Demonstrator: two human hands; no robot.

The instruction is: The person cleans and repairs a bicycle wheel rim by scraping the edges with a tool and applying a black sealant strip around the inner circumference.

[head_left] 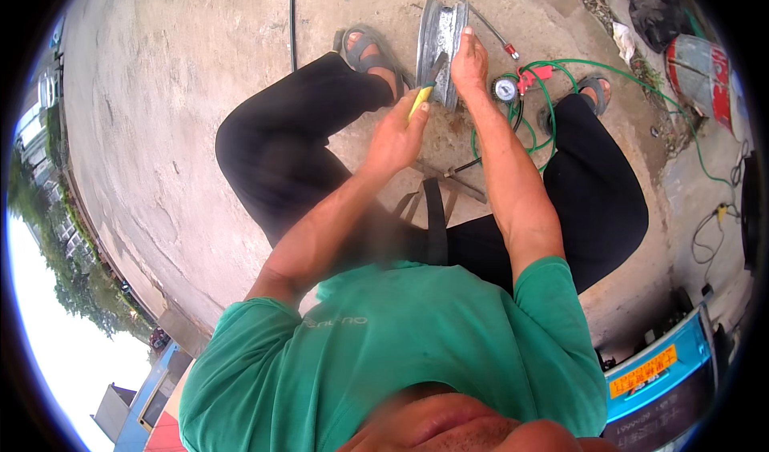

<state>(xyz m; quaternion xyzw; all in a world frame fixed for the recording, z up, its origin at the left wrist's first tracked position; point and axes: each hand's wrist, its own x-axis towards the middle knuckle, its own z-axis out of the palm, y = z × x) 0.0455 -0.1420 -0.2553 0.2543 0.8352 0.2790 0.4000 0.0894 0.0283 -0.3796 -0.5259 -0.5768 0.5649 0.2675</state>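
My left hand point(398, 137) is closed around the yellow-green handle of a scraper-like hand tool point(421, 100). The tool's narrow dark blade lies against the inner channel of a silver metal wheel rim point(433, 37); its exact kind is hard to make out. The rim stands on edge on the concrete between my feet, its metal scuffed and dull. My right hand point(470, 61) grips the rim's right edge, thumb and fingers up along the flange. Some of the rim's lower part is hidden behind my hands.
A tyre inflator with a round gauge point(505, 89) and a coiled green hose point(553, 124) lies right of the rim. A metal bar point(485, 21) is beyond it, and a black rod point(293, 21) lies far left. A red-and-grey drum point(698, 76) stands far right.
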